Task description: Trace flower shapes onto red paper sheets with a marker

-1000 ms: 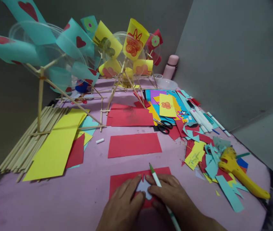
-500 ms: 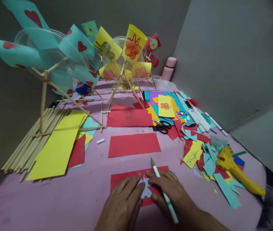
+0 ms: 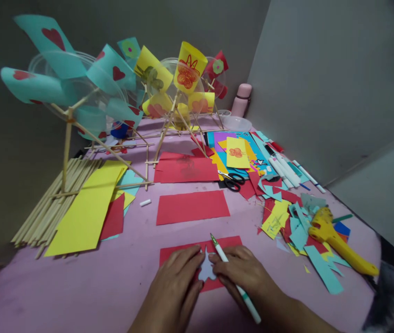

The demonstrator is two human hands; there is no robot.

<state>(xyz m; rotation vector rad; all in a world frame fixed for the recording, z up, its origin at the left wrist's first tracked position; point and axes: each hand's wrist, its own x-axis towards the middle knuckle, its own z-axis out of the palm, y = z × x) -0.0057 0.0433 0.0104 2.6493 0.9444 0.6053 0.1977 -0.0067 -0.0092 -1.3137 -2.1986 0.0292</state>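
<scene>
My left hand (image 3: 179,274) lies with its fingers stretched out on a red paper sheet (image 3: 229,241) near the table's front edge. Its fingertips press the left side of a small pale lavender butterfly-shaped paper cutout (image 3: 206,269) on that sheet. A green marker (image 3: 240,291) with a white barrel and bare tip sits in my right hand (image 3: 241,273), pointing up and to the left. Fingers of the right hand also touch the cutout's right edge. Just beyond lies a second red sheet (image 3: 192,208); behind it is another red sheet (image 3: 186,167) with a faint dark drawing.
Pinwheels on stick frames (image 3: 68,138) stand at the back left, beside wooden sticks (image 3: 53,208) and yellow paper (image 3: 82,215). A white marker cap (image 3: 145,202) lies left of centre. On the right are black scissors (image 3: 233,181), markers (image 3: 287,171), paper scraps (image 3: 299,231) and a yellow glue gun (image 3: 344,249).
The view has shifted slightly. My fingers have moved a little on the cutout, and more of it shows between my hands. The marker's tip has swung slightly left.
</scene>
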